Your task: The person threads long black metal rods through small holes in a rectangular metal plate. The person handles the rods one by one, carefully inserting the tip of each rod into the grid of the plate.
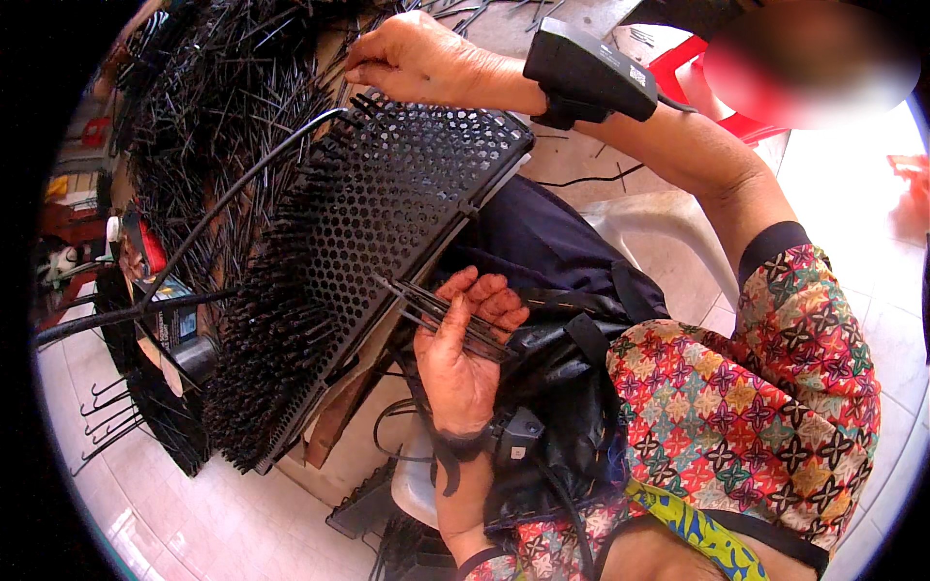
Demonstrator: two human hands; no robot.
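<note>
Reference landmark: the perforated black panel [387,184]. The step in hand is judged to be the setting of slim dark pieces into its holes. One portion carries standing pegs [281,339]; the remainder shows open holes.

1. Grip the bundle of dark strips [487,344] with ends aligned, so that one piece can be drawn off at a time.
2. Work outward from the pegged portion, row by row, so that seated pieces do not obstruct the fingers.
3. Enter each hole square to the panel; an angled entry could bend or jam a thin piece.

Position: the left hand [460,368] is just beside the panel's right edge, clamped on the bundle. The strip tips overlap that edge in view; contact cannot be told. The right hand [417,60] is at the panel's top end, fingers curled; whether its fingertips meet or pinch a piece cannot be told. A loose pile [213,145] lies beyond the panel's upper left side.
</note>
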